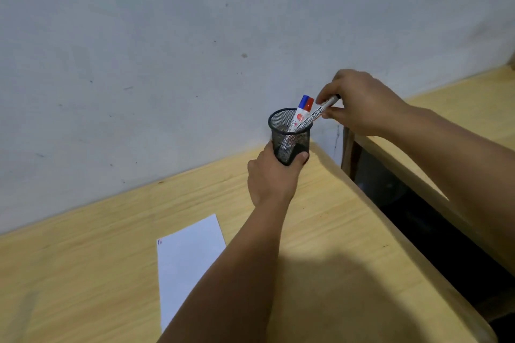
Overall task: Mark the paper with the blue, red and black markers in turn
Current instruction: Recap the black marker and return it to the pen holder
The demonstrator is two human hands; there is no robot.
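Observation:
A black mesh pen cup (289, 131) stands at the far corner of the wooden table, and my left hand (271, 178) grips its lower part. Inside it lean a blue-capped marker (303, 100) and a red-capped marker (308, 105). My right hand (359, 103) pinches the upper end of the black marker (313, 117), whose lower end is inside the cup. A white sheet of paper (189, 256) lies nearer to me on the table, partly under my left forearm. Small blue and red strokes (159, 242) show at its far left corner.
The table (111, 231) butts against a grey-white wall (195, 36). Its right edge runs diagonally, with a dark gap (404, 203) beyond it. A second wooden surface (473, 97) lies to the right, under my right forearm.

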